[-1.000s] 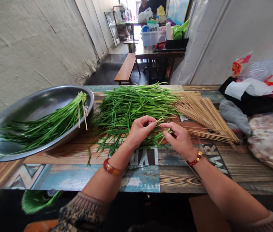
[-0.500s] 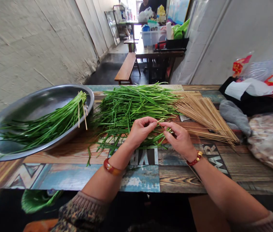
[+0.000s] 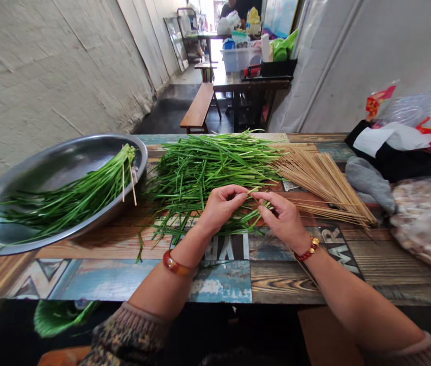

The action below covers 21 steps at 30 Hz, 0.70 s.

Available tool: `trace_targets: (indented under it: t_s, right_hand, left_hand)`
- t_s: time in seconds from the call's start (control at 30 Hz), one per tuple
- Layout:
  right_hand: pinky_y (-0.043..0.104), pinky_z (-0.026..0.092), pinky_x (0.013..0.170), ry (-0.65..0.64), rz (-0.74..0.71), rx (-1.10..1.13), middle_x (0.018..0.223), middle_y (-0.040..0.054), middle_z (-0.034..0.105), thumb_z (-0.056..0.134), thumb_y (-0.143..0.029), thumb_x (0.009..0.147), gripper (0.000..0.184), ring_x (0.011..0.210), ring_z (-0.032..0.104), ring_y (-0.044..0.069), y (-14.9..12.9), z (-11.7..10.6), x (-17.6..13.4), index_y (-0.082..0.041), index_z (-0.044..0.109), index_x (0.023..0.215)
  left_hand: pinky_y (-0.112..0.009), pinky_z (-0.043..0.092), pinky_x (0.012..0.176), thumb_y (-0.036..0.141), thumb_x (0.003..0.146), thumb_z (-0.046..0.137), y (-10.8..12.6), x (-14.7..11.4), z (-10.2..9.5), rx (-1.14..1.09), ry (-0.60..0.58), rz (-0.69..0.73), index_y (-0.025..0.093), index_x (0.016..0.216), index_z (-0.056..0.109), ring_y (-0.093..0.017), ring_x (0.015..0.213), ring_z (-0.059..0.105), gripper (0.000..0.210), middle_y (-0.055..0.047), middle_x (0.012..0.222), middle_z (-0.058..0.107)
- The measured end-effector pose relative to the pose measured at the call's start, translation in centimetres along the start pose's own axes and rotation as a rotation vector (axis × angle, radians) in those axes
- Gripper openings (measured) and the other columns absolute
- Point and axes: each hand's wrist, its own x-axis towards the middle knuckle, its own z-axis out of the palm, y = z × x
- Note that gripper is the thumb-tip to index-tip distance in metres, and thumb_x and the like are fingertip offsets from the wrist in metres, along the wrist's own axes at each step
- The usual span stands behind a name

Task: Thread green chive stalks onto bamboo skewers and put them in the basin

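Observation:
In the head view my left hand (image 3: 221, 206) pinches the pale ends of a few garlic chives (image 3: 252, 191). My right hand (image 3: 282, 216) meets it fingertip to fingertip, closed on a thin bamboo skewer (image 3: 307, 268) whose length trails out below the palm towards my wrist. The skewer's tip is hidden among the fingers. Behind both hands lies a broad heap of green chives (image 3: 215, 162). A fan of loose bamboo skewers (image 3: 322, 183) lies to the right of the heap. On the left, a steel basin (image 3: 59, 152) holds skewered chives (image 3: 86, 195), their pale ends at its rim.
The patterned table (image 3: 223, 282) runs across the view. At its right are a grey cloth (image 3: 370, 183), a bulging clear plastic bag (image 3: 425, 218) and a black bag (image 3: 406, 160). Further back stand a bench (image 3: 199, 105) and another table with a plastic bin (image 3: 240, 58). A person is partly visible far behind.
The view has shifted very slightly. Both hands keep nearly the same place and pinch, and the chives and skewers lie as before.

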Motion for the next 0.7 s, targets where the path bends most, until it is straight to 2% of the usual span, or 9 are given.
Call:
trace_targets:
  t_s: [0.27,0.7]
  right_hand:
    - [0.031,0.051,0.079,-0.012,0.013,0.025,0.097,0.0039,0.071,0.053,-0.016,0.082,0.029,0.086,0.065,0.017,0.17,0.07,0.0,-0.021,0.067,0.107]
    - [0.031,0.051,0.078,-0.005,-0.008,0.013,0.094,0.0044,0.071,0.053,-0.016,0.082,0.03,0.083,0.065,0.017,0.05,0.02,0.05,-0.021,0.069,0.106]
  left_hand:
    - [-0.019,0.039,0.054,0.032,0.07,0.07,-0.09,0.03,-0.01,-0.018,0.003,-0.002,0.013,0.079,0.072,-0.007,0.056,0.048,0.021,-0.001,0.067,0.066]
    - [-0.019,0.037,0.053,0.03,0.071,0.069,-0.06,0.03,-0.02,-0.024,0.004,-0.021,0.013,0.079,0.072,-0.006,0.054,0.046,0.019,0.001,0.063,0.062]
